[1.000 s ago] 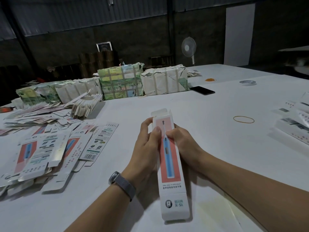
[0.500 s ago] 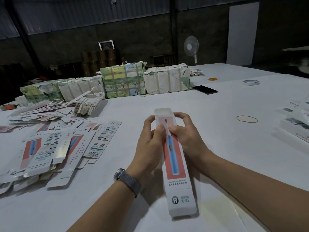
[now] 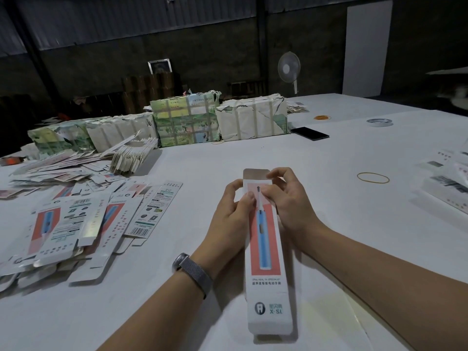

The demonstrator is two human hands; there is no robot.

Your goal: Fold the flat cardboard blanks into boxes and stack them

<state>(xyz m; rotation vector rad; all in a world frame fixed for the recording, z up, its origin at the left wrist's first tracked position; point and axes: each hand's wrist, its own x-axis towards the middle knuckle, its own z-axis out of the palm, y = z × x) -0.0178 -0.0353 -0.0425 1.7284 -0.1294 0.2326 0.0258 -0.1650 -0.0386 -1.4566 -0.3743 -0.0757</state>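
Note:
A long narrow white box (image 3: 267,282) with a red panel and a blue toothbrush picture lies lengthwise on the white table (image 3: 329,224) in front of me. Its far flap (image 3: 255,173) stands open. My left hand (image 3: 234,214) grips the box's far end from the left, thumb on top. My right hand (image 3: 288,201) holds the same end from the right, fingers touching the flap's corner. A loose heap of flat printed blanks (image 3: 76,224) lies at the left. Folded boxes (image 3: 450,183) lie at the right edge.
Wrapped bundles (image 3: 187,120) line the table's far side, with more scattered blanks (image 3: 63,165) before them. A black phone (image 3: 310,133), a tape roll (image 3: 379,122) and a rubber band (image 3: 372,177) lie to the right. A fan (image 3: 288,69) stands behind the table.
Both hands have slid toward the box's far end, and my right fingers have reached up to the open flap. The box has shifted slightly.

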